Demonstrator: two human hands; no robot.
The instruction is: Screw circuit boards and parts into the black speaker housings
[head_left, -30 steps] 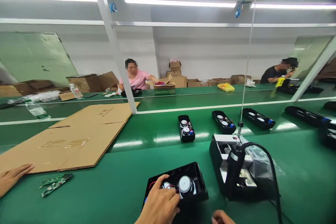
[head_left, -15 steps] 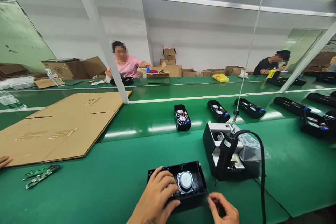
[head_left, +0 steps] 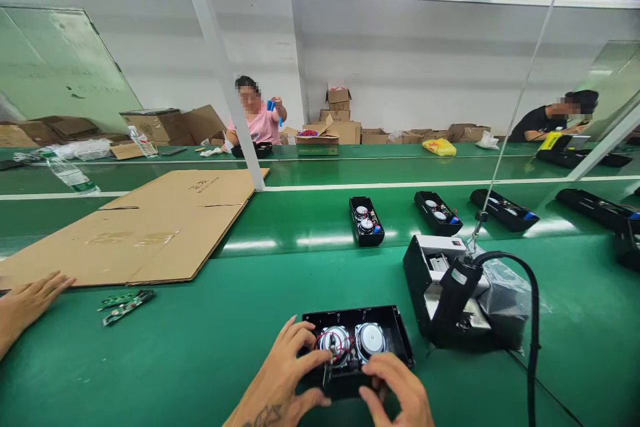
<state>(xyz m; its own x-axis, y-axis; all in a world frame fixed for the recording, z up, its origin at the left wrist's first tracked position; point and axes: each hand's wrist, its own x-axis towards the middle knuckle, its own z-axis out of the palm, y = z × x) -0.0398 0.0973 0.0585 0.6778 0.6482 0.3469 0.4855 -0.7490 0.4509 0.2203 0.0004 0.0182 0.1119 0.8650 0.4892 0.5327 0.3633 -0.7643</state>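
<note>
A black open speaker housing lies on the green belt right in front of me. Inside it sit two round silver drivers joined by red wires. My left hand grips the housing's left side, fingertips beside the left driver. My right hand is curled over the housing's front edge, fingers closed on it. Whether it also pinches a small part there is hidden.
A black powered screwdriver hangs on a cord over a black box to the right. Flat cardboard and green circuit boards lie left, near another person's hand. More housings ride the belt; two people work beyond.
My right hand has moved up onto the housing's front edge. My left hand slid left, uncovering the left driver. The person in pink across the line has raised a blue item.
</note>
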